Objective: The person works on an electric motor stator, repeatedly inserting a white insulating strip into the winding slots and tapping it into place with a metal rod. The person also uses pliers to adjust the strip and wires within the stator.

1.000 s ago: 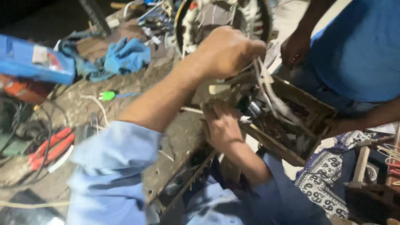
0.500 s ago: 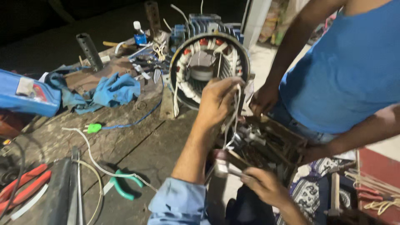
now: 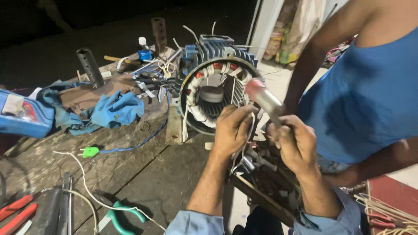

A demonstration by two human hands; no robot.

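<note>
A blue electric motor stator [image 3: 217, 82] with white and red windings stands open-faced on the wooden workbench [image 3: 143, 169]. My left hand [image 3: 233, 128] is closed around thin white wires in front of the stator's lower rim. My right hand [image 3: 296, 143] grips a metal tool with a pinkish end [image 3: 263, 98] that points up toward the stator. Below both hands sits a wooden box of parts [image 3: 265, 182].
Another person in a blue shirt [image 3: 365, 91] stands close on the right. A blue cloth [image 3: 115, 109], green-handled pliers [image 3: 119, 213], red-handled tools [image 3: 17, 211], a blue case [image 3: 24, 115], a small bottle [image 3: 145, 50] and two dark tubes [image 3: 89, 67] lie on the bench.
The view rose from the box to the stator. My right hand came up out of the box area and now holds the metal tool. My left hand stays at the white wires.
</note>
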